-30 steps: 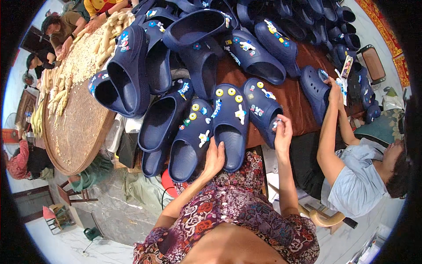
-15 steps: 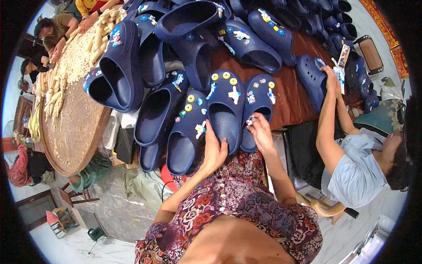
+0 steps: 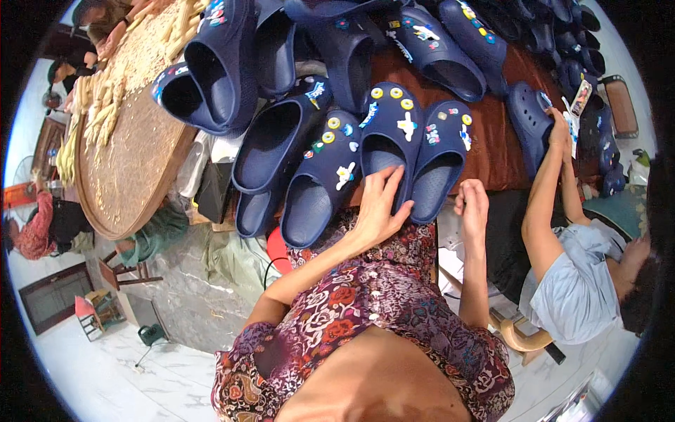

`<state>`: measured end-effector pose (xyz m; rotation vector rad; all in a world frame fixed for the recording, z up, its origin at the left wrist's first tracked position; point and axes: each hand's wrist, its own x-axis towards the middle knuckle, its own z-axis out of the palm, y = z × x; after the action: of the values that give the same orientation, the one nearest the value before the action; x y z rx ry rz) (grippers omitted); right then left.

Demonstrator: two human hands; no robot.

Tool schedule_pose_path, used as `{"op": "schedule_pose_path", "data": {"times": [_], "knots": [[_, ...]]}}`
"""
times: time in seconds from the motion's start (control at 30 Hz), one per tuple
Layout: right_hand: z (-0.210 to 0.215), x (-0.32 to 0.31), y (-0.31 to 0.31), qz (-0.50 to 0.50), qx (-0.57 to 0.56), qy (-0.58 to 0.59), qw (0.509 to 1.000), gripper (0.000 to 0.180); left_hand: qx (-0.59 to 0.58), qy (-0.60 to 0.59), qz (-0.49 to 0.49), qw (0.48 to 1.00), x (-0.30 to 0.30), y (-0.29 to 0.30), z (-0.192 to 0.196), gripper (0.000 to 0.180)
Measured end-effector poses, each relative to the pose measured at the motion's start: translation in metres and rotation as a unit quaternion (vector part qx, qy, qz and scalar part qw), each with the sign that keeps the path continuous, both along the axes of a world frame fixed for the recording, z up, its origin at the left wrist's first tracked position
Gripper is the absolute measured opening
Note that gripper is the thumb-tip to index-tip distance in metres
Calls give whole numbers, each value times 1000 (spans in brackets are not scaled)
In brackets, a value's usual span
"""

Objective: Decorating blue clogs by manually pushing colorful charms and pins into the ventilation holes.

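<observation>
My left hand (image 3: 382, 204) is over the heel of a navy clog (image 3: 385, 116), fingers reaching into its opening and thumb at the heel's right side. Yellow rings and a white figure charm decorate that clog's upper. Touching its right side is another navy clog (image 3: 437, 158) with colourful charms. Just right of this second clog, raised off it, my right hand (image 3: 472, 200) has its fingers curled together; whatever they may hold is hidden. To the left lies a clog with yellow rings and a white charm (image 3: 323, 169).
More navy clogs (image 3: 221, 77) pile up at the back and left on a brown-covered table (image 3: 485, 151). A round woven tray (image 3: 126, 183) with kernels and pale cobs stands left. At right, another person's hands (image 3: 559, 133) hold a clog (image 3: 529, 123).
My right hand has drawn back to the right from the right-hand clog, where it pinched a small white charm. My left hand's fingers have moved from the clog's left side into its opening.
</observation>
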<state>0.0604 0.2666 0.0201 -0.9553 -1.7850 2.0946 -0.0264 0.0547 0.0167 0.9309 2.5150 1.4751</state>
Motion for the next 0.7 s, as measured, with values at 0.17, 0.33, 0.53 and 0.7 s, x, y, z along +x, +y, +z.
{"op": "schedule_pose_path", "data": {"times": [0.17, 0.33, 0.53, 0.7], "knots": [[-22, -17, 12, 0, 187, -62, 980, 24, -11, -93, -15, 995, 0, 3, -2, 63], [-29, -30, 10, 6, 346, -68, 936, 30, 34, -100, 15, 994, 0, 2, -8, 56], [-29, -28, 24, -45, 404, -77, 910, 28, 42, -83, 6, 996, -1, 8, -16, 55], [-30, -31, 30, -61, 427, -51, 901, 25, 21, -72, -16, 997, 2, 11, -24, 55]]}}
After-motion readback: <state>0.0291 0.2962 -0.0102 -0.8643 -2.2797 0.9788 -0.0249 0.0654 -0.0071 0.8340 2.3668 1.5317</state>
